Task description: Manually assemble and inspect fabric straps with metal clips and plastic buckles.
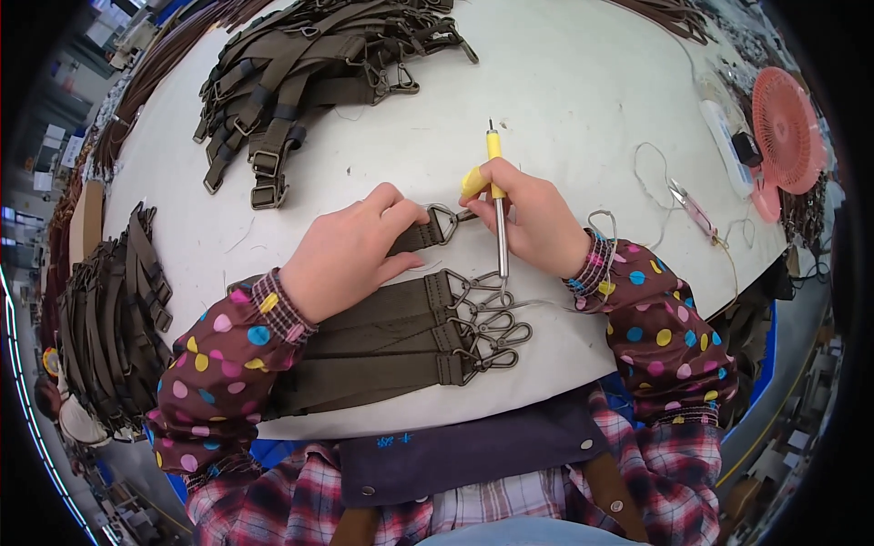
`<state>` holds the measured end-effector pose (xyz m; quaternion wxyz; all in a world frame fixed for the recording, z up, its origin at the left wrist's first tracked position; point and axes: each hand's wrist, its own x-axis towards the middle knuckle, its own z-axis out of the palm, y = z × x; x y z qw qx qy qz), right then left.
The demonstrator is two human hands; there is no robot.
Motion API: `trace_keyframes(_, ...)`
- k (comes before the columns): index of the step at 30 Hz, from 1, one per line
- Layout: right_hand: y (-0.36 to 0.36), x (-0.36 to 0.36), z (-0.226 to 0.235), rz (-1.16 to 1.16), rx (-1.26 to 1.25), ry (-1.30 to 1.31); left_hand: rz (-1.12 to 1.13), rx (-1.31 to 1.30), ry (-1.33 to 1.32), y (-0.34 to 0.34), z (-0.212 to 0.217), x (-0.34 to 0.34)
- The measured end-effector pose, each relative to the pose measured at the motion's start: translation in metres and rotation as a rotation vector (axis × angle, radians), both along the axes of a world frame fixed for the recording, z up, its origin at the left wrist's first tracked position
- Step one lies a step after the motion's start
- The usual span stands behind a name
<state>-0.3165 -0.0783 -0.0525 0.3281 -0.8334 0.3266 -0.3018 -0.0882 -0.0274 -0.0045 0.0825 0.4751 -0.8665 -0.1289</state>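
Observation:
Near the table's middle, my left hand [350,241] is closed on the end of an olive webbing strap [417,238]. A triangular metal ring [443,223] is fixed in that end, with a metal clip reaching from it to my right fingers. My right hand [533,214] grips a slim pen-like tool [501,238] with a yellow grip and a metal shaft; its thin dark tip points away from me. Yellow covers one of the right fingertips. Just below lie several similar straps [373,350] side by side, their rings and snap hooks [496,341] toward the right.
A large pile of olive straps [300,68] lies at the far left, another bundle [114,318] at the left edge. Thread snips [692,211], a pink fan [785,127] and a white power strip [726,136] are on the right. A thin cord [546,305] runs beneath my right wrist.

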Motion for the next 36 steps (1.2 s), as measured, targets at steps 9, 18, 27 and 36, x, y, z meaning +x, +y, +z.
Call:
trace_keyframes(9, 0.001, -0.006, 0.005, -0.036, 0.149, -0.284, 0.039, 0.064, 0.332, -0.010, -0.035, -0.020)
trace_keyframes(18, 0.009, 0.001, 0.019, -0.014, 0.469, -0.485, 0.228, 0.236, 0.452, -0.009, -0.033, -0.014)
trace_keyframes(27, 0.005, 0.017, 0.006, -0.039, 0.408, -0.334, 0.264, 0.347, 0.637, -0.012, -0.036, -0.008)
trace_keyframes(36, 0.007, 0.020, -0.004, -0.058, 0.257, -0.182, 0.241, 0.366, 0.722, -0.016, -0.047, -0.003)
